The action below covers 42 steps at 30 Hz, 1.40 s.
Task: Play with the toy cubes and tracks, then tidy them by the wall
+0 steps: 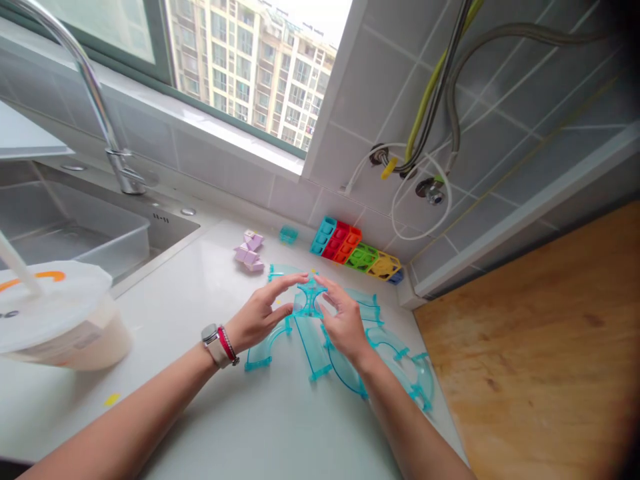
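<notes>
Between my two hands is a see-through teal toy track piece [311, 300] with curved-in sides, held above the counter. My left hand [257, 319] grips it from the left, thumb below and fingers along the top. From the other side my right hand [345, 321] closes on it the same way. Beneath and around my hands lie more teal track pieces: a straight one [313, 347], a curved one at the left [265, 350], and several others at the right, such as a curved piece [424, 380]. My right forearm partly covers some of them.
A row of coloured blocks [353, 245] stands along the wall, with a small teal block [289, 234] and purple pieces [249, 252] nearby. At left are a lidded cup with a straw [75, 327], a sink [173, 230] and a faucet [120, 160]. Hoses [425, 120] hang at right.
</notes>
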Motion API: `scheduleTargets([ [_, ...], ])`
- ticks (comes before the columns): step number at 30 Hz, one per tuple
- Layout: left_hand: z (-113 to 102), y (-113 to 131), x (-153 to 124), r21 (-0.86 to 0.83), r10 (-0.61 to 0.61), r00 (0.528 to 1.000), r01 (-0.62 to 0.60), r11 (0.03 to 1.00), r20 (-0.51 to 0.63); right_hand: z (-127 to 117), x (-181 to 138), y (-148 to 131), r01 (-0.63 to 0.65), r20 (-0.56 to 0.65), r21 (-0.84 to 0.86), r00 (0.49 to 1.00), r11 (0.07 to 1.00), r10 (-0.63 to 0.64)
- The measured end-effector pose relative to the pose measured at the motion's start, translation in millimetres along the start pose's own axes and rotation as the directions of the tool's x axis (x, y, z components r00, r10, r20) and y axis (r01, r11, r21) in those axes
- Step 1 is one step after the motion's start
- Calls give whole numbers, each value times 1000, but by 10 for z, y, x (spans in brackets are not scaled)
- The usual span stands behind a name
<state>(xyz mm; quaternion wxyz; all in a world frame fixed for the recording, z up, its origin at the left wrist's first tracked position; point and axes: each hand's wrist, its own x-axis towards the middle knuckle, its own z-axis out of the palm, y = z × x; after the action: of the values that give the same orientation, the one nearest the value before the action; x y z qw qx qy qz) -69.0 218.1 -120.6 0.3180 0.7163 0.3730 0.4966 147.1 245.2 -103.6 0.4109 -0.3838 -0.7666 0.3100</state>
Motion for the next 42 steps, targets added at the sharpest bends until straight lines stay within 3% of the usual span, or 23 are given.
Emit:
scheduleTargets([
  [13, 39, -10, -12, -40, -60, 998, 59, 997, -22, -16, -10, -21, -20, 45, 8, 999, 1000, 19],
  [42, 47, -9, -6, -41, -51, 999, 50, 998, -14, -65, -1, 4, 15, 63, -79, 998, 997, -10],
])
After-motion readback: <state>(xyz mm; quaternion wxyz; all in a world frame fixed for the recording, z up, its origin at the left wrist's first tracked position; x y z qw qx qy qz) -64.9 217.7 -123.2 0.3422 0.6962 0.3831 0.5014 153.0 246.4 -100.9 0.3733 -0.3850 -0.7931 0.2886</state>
